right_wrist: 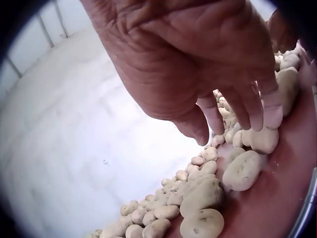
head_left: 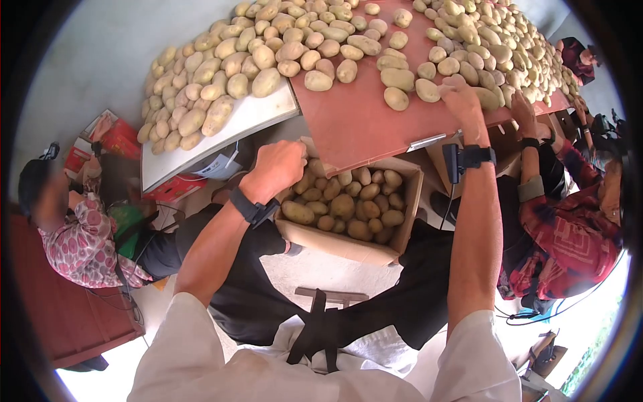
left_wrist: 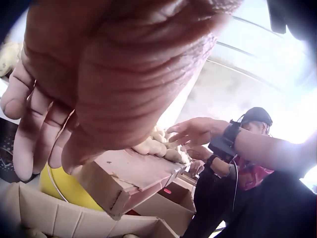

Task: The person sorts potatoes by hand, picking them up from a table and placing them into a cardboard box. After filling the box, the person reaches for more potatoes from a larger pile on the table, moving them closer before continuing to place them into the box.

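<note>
My left hand (head_left: 276,169) hangs over the left side of a cardboard box (head_left: 335,248), inside which lie several potatoes (head_left: 343,206). In the left wrist view its fingers (left_wrist: 30,141) droop, loosely bent, with nothing between them. At the near edge of a potato heap on the red table (head_left: 355,127), my right hand (head_left: 463,104) reaches down. The right wrist view shows its fingers (right_wrist: 213,116) spread downward, gripping nothing, just over the potatoes. One pale potato (right_wrist: 241,170) lies below the fingertips, and a loose potato (head_left: 427,90) sits left of that hand.
More potatoes (head_left: 194,120) cover a white tabletop (head_left: 268,107) at left. A metal handle (head_left: 426,142) lines the red table's near edge. Another person's hand (head_left: 524,115) reaches in close on the right. Someone in a patterned shirt (head_left: 80,241) sits at left by red boxes (head_left: 117,141).
</note>
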Demonstrator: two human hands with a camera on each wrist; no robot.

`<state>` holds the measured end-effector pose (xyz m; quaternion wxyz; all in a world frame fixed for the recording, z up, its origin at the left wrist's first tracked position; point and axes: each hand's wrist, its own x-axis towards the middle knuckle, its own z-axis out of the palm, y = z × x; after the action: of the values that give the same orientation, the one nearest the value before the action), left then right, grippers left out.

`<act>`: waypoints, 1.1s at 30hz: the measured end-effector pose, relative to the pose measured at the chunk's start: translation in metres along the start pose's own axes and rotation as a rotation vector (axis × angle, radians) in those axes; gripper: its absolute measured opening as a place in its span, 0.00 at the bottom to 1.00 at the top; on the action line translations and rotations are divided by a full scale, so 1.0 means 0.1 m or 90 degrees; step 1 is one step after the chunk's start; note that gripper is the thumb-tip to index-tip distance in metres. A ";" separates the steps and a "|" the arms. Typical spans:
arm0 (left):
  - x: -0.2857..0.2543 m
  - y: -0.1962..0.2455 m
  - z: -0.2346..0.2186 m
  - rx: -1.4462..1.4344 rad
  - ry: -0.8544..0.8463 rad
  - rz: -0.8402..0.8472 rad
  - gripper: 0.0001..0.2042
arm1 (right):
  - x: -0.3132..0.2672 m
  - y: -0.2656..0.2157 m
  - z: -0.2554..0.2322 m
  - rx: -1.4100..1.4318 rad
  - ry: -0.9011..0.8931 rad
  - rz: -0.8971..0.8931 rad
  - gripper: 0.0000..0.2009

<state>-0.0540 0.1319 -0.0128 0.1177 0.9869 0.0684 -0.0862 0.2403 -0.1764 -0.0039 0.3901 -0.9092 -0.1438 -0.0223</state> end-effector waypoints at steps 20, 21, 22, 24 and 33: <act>0.18 0.43 -0.28 -0.096 0.035 0.032 0.11 | -0.11 -0.33 0.54 -0.288 -0.093 0.051 0.26; 0.19 0.44 -0.28 -0.096 0.041 0.031 0.11 | -0.16 -0.44 0.50 -0.286 -0.137 0.101 0.26; 0.19 0.44 -0.30 -0.098 0.040 0.030 0.11 | -0.19 -0.49 0.47 -0.287 -0.139 0.102 0.26; 0.20 0.45 -0.33 -0.101 0.039 0.032 0.11 | -0.24 -0.55 0.45 -0.276 -0.191 0.116 0.27; 0.32 0.48 -0.33 -0.078 0.005 0.011 0.11 | -0.40 -0.52 0.48 -0.212 -0.257 0.026 0.32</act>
<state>-0.0106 0.0970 0.0240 0.1783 0.9787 0.0659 -0.0770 0.1838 -0.1173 -0.0070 0.1992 -0.9495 -0.1948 0.1440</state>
